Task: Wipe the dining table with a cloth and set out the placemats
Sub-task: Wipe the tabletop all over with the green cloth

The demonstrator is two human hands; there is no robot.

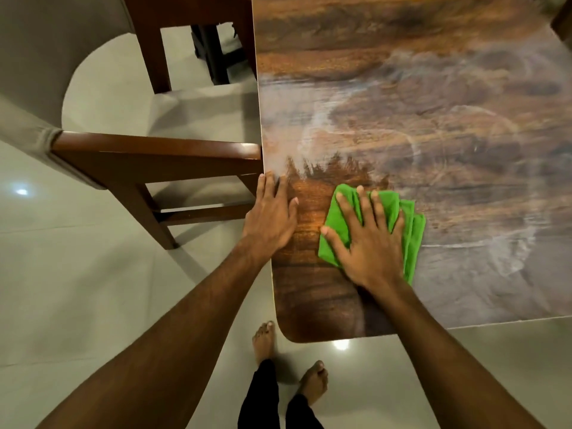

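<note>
Mid-wipe at lower centre: right hand flat, open-gripped, presses cloth on worktop, left hand open at edge; placemats likely next.

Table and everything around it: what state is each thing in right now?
Table: hazy streaks over most of it, clear near corner, no placemats in view.
Cloth: folded, flat on table under right hand.
Right hand: spread open, pressing cloth.
Left hand: flat on table edge, holding nothing.
Chair: beside table, its arm at the table's edge.

Streaky wood-grain table, folded green cloth, 2 hands flat on it
</note>
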